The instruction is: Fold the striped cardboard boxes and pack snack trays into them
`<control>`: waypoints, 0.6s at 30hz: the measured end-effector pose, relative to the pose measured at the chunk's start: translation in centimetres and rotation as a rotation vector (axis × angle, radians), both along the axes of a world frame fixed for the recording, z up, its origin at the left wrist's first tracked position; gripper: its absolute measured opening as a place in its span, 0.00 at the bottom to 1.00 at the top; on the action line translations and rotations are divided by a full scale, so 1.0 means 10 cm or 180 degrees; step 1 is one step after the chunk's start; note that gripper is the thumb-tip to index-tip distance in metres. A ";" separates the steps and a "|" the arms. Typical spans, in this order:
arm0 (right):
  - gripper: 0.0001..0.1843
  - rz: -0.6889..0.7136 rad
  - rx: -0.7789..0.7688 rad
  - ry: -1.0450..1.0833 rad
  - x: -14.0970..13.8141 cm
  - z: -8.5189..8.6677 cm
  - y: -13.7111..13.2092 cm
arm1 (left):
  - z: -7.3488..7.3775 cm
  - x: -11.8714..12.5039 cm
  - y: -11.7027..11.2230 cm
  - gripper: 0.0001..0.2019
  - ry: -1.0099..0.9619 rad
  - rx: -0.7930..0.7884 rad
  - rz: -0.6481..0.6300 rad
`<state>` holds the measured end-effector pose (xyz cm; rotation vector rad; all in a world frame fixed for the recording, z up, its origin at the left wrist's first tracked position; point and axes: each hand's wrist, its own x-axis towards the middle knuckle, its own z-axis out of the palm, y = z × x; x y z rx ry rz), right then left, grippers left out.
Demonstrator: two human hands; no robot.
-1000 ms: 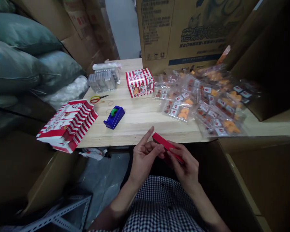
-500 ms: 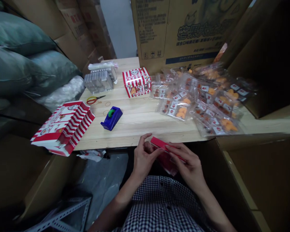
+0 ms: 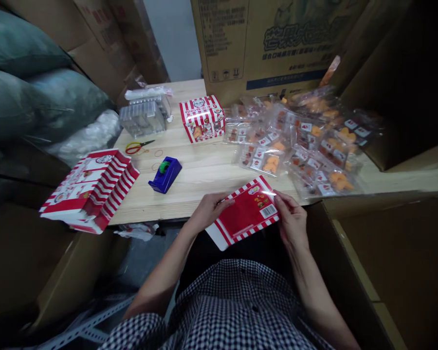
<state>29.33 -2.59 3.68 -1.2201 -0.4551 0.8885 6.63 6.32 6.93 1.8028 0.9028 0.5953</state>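
Observation:
A red-and-white striped carton (image 3: 243,214) lies between my hands at the front edge of the table, its red panel with a barcode facing up. My left hand (image 3: 209,212) grips its left end, thumb over the top. At the opposite end, my right hand (image 3: 291,216) holds the edge near the barcode. Beyond the carton sits a blue tape dispenser (image 3: 167,176) with a green core. Farther back stands a made-up striped box (image 3: 202,119). Flat striped cartons (image 3: 89,187) are stacked at the table's left.
Several clear bags of orange and brown toy pieces (image 3: 264,158) are heaped on the right. Scissors (image 3: 138,147) and rubber bands lie left of centre, before clear plastic cases (image 3: 143,119). A large cardboard box (image 3: 233,48) stands behind; an open box (image 3: 387,233) is at lower right.
The carton has turned from edge-on to lying with its broad red panel upward. My hands have moved apart to its two ends. The whole view has shifted slightly.

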 end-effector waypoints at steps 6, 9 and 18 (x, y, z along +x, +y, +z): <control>0.28 0.0750 -0.0149 0.0161 -0.07 -0.39 0.29 | -0.21 -0.13 0.79 0.14 0.1025 0.0599 -0.0144; 0.26 0.0495 -0.0073 0.0082 -0.18 -0.55 0.55 | -0.36 -0.11 1.00 0.15 0.1319 0.0872 0.0000; 0.21 0.0133 0.0188 -0.0509 -0.32 -0.75 0.92 | -0.34 0.63 1.42 0.31 0.1009 0.1643 0.0413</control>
